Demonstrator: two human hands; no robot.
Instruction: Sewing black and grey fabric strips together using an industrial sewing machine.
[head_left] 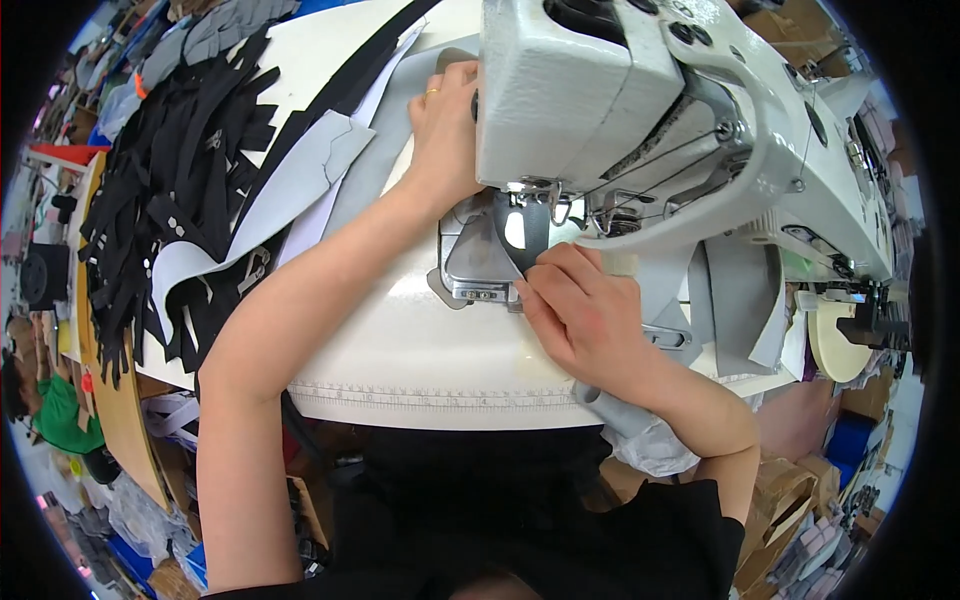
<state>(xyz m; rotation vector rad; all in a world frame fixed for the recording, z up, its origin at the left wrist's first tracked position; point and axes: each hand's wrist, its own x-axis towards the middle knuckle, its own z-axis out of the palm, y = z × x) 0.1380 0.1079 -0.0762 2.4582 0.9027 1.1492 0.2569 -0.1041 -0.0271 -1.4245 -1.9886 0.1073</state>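
A white industrial sewing machine [560, 110] stands over the white table, its needle area above a metal plate [480, 265]. Just in front of the presser foot, my right hand [590, 315] is closed, fingers pressed together on the edge of a dark grey fabric piece [535, 228]. My left hand [445, 135] reaches past the left side of the machine head and touches the light grey fabric [385, 130] behind it. The machine head hides its fingertips, so its grip cannot be told.
Black strips [190, 170] lie heaped at the left, beside a curled light grey piece [300, 175]. A printed ruler [430, 399] runs along the table's front edge. More grey fabric [745, 300] hangs at the right. Farther left sits a person in green [65, 410].
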